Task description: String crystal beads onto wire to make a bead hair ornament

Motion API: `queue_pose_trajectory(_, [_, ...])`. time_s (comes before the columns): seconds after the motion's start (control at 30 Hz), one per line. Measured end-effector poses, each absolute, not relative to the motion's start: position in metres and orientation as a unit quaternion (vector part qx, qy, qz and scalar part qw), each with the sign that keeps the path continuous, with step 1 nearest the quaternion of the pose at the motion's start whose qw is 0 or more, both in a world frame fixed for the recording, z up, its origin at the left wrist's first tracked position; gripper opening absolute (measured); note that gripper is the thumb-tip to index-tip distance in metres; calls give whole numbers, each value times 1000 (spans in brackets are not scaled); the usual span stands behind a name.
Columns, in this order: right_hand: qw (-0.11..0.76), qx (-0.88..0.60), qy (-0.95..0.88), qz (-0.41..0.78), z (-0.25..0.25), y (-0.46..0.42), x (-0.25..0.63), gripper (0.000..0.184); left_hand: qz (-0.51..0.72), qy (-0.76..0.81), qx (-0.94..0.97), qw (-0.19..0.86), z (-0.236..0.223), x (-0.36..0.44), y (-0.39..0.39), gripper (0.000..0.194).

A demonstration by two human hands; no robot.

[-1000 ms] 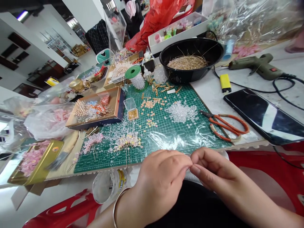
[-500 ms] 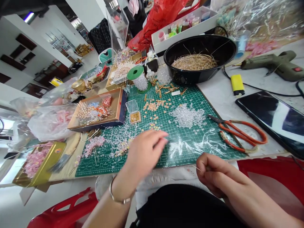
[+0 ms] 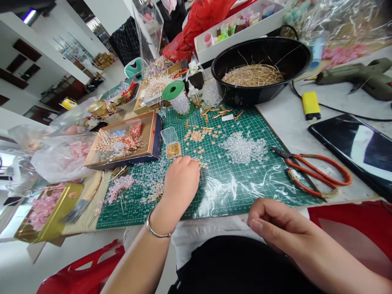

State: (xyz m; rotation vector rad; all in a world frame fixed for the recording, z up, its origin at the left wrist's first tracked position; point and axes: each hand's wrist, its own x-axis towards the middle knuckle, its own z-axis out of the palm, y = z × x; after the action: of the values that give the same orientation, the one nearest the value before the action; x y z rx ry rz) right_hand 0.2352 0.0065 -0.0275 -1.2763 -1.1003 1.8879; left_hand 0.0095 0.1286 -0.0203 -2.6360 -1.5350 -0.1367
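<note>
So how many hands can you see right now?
2: the left hand over the green mat, by the gold beads, and the right hand at the mat's near edge. No others show.

faint "A", green cutting mat

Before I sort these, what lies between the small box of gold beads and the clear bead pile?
In the head view, a few small peach pieces lie on the green mat between them, with a denser peach cluster slightly farther back.

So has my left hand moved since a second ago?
Yes: your left hand has moved forward and left over the green mat, toward the gold bead box.
</note>
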Motion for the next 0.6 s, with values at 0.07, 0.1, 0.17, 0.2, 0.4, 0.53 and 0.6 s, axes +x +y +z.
queue_pose_trajectory(0.07, [298, -474, -416, 716, -27, 6, 234, 42, -51, -497, -865, 42, -19, 10, 131, 30])
queue_pose_trajectory(0.1, [301, -474, -416, 715, -26, 5, 233, 42, -59, -497, -865, 37, -17, 11, 130, 29])
queue_pose_trajectory(0.17, [314, -481, -425, 700, -23, 4, 232, 45, -79, -501, -861, 33, -10, 16, 125, 26])
queue_pose_trajectory(0.2, [322, -487, -433, 687, -21, 3, 231, 46, -100, -505, -857, 23, -6, 19, 119, 23])
queue_pose_trajectory(0.4, [424, -526, -486, 555, -11, -9, 230, 37, -273, -483, -623, -551, 14, 51, 59, 14])
queue_pose_trajectory(0.53, [452, -545, -532, 465, -8, -17, 229, 30, -256, -467, -445, -720, 12, 61, 34, 22])
queue_pose_trajectory(0.6, [461, -541, -552, 435, -7, -19, 229, 28, -263, -470, -438, -720, 12, 61, 29, 23])
